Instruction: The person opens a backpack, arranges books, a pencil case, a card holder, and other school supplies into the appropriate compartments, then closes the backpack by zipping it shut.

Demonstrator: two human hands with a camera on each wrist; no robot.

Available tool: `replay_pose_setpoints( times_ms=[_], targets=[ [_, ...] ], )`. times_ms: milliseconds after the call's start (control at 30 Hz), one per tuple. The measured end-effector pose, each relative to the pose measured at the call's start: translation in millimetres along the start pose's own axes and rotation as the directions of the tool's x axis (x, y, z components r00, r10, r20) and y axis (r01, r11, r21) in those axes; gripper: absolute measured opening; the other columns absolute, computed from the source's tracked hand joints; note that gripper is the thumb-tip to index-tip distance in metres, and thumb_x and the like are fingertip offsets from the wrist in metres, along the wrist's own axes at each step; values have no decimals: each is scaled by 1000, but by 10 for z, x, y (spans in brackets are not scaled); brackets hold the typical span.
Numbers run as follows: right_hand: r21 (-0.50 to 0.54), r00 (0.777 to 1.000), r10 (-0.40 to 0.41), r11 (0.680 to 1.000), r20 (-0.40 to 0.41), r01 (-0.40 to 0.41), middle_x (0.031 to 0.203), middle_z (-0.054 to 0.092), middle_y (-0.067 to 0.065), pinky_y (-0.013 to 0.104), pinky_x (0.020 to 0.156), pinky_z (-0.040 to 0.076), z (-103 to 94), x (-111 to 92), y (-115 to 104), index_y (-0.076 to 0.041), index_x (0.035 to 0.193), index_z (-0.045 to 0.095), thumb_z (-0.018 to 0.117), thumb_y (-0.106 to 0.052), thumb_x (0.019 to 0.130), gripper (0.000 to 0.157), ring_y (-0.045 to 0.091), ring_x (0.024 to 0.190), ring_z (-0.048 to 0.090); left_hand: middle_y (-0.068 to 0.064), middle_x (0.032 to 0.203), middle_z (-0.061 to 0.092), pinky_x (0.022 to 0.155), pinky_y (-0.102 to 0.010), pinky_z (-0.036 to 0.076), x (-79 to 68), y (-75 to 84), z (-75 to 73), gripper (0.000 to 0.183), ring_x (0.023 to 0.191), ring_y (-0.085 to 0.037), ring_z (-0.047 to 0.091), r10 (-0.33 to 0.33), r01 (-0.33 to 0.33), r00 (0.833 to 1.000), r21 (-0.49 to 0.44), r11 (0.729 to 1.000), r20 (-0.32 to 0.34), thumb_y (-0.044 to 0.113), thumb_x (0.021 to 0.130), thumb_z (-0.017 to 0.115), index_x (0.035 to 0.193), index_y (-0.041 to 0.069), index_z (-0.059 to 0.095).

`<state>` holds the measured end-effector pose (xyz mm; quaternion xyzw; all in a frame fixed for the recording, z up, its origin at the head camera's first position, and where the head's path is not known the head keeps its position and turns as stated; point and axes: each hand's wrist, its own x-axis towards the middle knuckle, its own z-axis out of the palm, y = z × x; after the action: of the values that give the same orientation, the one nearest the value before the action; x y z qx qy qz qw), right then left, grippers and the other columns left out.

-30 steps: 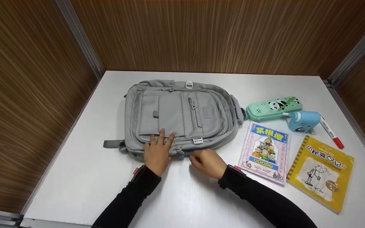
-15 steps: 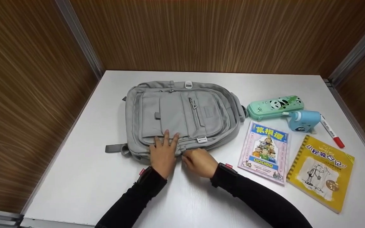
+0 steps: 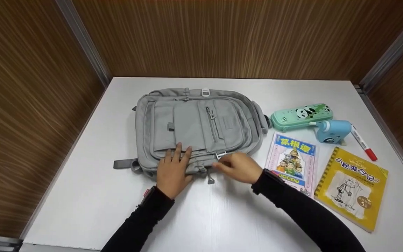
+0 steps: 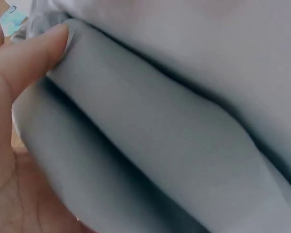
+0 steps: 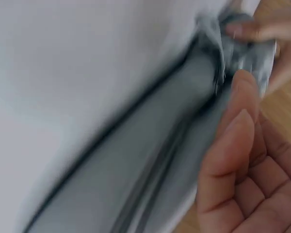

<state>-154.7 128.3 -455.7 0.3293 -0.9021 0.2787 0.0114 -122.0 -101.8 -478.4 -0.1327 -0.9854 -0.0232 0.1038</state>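
A grey backpack (image 3: 187, 126) lies flat on a white table, front pockets up. My left hand (image 3: 174, 175) rests on its near edge, fingers spread over the front. In the left wrist view, the left thumb (image 4: 39, 53) presses the bag's grey side panel (image 4: 150, 121). My right hand (image 3: 240, 168) is at the near edge beside the white buckle (image 3: 221, 155). Its fingers (image 5: 233, 141) are loosely bent with nothing visible between them in the right wrist view. A zipper pull (image 3: 211, 180) hangs from the near edge, between the hands.
A pink comic-covered book (image 3: 275, 150) lies right of the bag, partly under the right forearm. Beside it are a yellow book (image 3: 353, 189), a green panda pencil case (image 3: 303, 117), a blue spouted item (image 3: 333, 131) and a red-capped marker (image 3: 363, 141). Wood-grain panels (image 3: 222, 38) enclose the table.
The right hand has moved right and slightly up along the near edge, away from the left hand, and its fingers have loosened. The hanging zipper pull now shows. The left hand stays on the bag.
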Motion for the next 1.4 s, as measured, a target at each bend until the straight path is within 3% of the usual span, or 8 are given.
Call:
replay_pose_setpoints(
  times_ms=[133,267,400,533,800,1200,1400],
  targets=[
    [4,990,57,998,-127,-57,57,51,-9,26,48,39,-306,34,286,-16,70,62,52,-33,88,27,8,49,45,-15,140,29,87,-54,35,-24,46,-57,93,118,-43,34,-4,1,999,-84,996,-33,57,62,70,138,21,31],
    [-121,975,62,989,-211,-89,81,60,2,34,66,45,-462,82,597,-9,89,65,56,-25,87,19,18,72,55,-17,138,33,85,-57,34,-16,179,-66,87,117,-44,34,-9,4,999,-95,996,-54,63,66,62,137,22,34],
    [-265,988,55,960,-145,-92,113,55,13,45,91,35,-462,97,829,-8,111,60,57,-26,85,32,32,106,48,-18,138,31,84,-62,32,11,287,-45,79,116,-47,33,-28,27,999,-53,998,-23,65,73,51,138,24,32],
    [-307,996,64,949,-58,-78,122,51,16,51,98,24,-404,60,916,-10,118,57,55,-27,86,36,39,117,38,-17,138,31,84,-63,33,27,313,-37,65,116,-48,34,-34,34,999,8,999,9,61,81,43,137,30,33],
    [-364,996,69,928,-51,-83,119,54,12,54,98,20,-348,2,841,-14,117,58,52,-27,86,34,36,115,41,-14,139,30,87,-63,29,59,188,-50,54,118,-48,32,-33,34,999,-5,999,37,58,84,40,134,35,37],
    [-382,995,8,923,-95,-44,107,60,11,52,99,22,-192,-137,529,-18,109,63,54,-37,85,31,30,101,52,-10,138,35,93,-60,23,120,-113,-4,42,122,-45,28,-79,77,997,-74,994,-25,35,84,47,125,30,50],
    [-421,990,-15,906,-141,-46,94,63,6,49,97,26,-103,-183,378,-18,103,65,55,-37,83,29,28,91,54,-9,141,31,97,-58,18,183,-228,17,42,124,-43,25,-89,90,996,-83,992,15,33,85,45,127,29,48]
  ],
)
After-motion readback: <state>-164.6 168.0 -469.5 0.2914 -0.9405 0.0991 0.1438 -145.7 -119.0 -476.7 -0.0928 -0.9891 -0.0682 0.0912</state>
